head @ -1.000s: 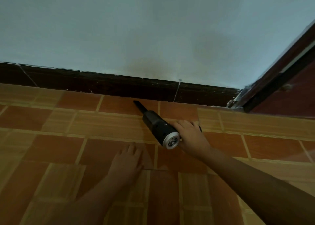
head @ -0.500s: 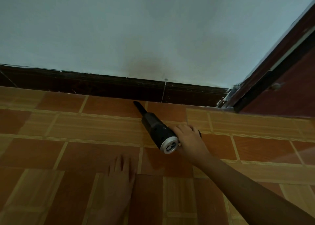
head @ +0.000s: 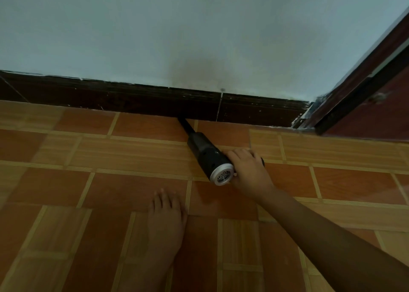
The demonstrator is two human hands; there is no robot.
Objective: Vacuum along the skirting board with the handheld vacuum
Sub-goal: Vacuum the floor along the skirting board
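One handheld vacuum, nozzle at 11 o'clock touching skirting board; right hand clenched round its handle; left hand flat, fingers spread on floor.

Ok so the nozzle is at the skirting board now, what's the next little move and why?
Probably slide the handheld vacuum sideways along the skirting board. The right hand grips it, its nozzle tip already at the board's base, and the left hand rests flat on the floor as a brace.

The scene is dim and flat, with a bluish cast on the wall. A soft dark shadow sits just above the skirting board (near its joint). Straight lines bend toward the edges; details look slightly soft.
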